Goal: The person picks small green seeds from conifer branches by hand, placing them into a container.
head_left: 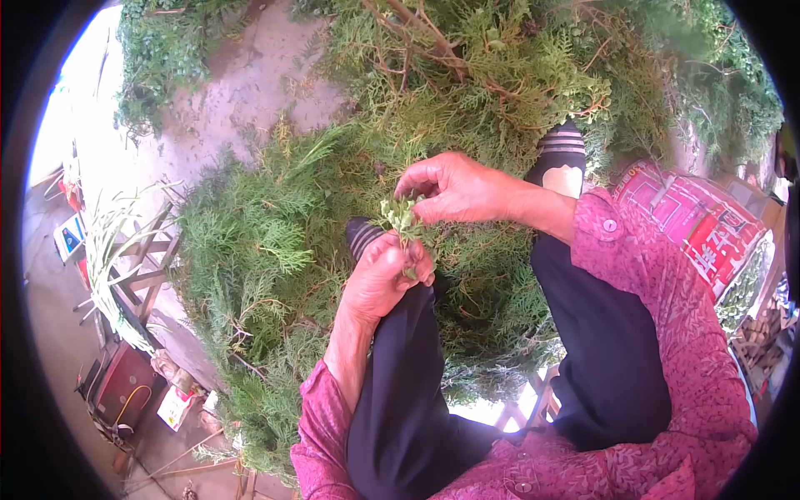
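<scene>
My left hand [382,279] is closed round a small sprig [401,218] with pale green tips, held above my knee near the middle of the view. Just above and to the right, my right hand [454,187] has its thumb and fingers pressed together at the sprig's top. Feathery green branches [250,225] lie around and beneath both hands. Part of the sprig's lower end is hidden inside my left fist.
More cut branches with woody stems [450,58] lie ahead. A red and white printed sack [692,217] stands at the right. Long pale green stalks [104,267] and a dark red box [123,387] are at the left. My dark-trousered legs [400,367] frame the branches.
</scene>
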The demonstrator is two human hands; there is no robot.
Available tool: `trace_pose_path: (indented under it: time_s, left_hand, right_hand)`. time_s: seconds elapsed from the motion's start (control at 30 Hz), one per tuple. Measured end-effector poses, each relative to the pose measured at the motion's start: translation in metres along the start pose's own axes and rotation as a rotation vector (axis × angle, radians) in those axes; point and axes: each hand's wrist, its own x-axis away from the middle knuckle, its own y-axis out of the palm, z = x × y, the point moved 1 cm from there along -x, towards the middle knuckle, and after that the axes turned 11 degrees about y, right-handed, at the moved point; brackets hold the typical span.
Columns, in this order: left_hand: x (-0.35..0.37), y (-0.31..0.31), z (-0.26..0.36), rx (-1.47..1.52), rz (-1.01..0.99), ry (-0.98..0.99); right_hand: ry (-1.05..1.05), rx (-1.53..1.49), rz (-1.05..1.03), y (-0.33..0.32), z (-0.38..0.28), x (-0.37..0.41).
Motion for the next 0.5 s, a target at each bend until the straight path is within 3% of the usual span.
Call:
trace_pose_path:
  time_s: [0.07,0.13,0.17,0.23,0.33,0.47,0.5]
  left_hand:
    - [-0.004,0.008,0.001,-0.134,-0.004,0.011]
    - [-0.010,0.031,0.003,-0.233,0.420,0.078]
    - [-0.009,0.025,0.000,-0.233,0.420,0.078]
    - [-0.007,0.008,-0.006,-0.385,0.361,0.113]
    - [-0.008,0.006,-0.008,-0.503,0.396,0.176]
    - [-0.006,0.009,-0.003,-0.531,0.377,0.125]
    - [-0.006,0.011,-0.001,-0.493,0.372,0.122]
  right_hand:
    - [-0.029,0.010,0.052,0.002,-0.004,0.003]
    - [-0.119,0.232,0.215,0.003,-0.010,0.007]
    - [-0.119,0.232,0.215,0.003,-0.009,0.007]
    - [-0.322,0.475,0.351,0.004,-0.007,0.007]
    - [-0.355,0.482,0.407,0.007,-0.005,0.008]
    - [-0.363,0.525,0.411,0.005,-0.003,0.006]
    - [-0.209,0.344,0.323,0.000,-0.002,0.005]
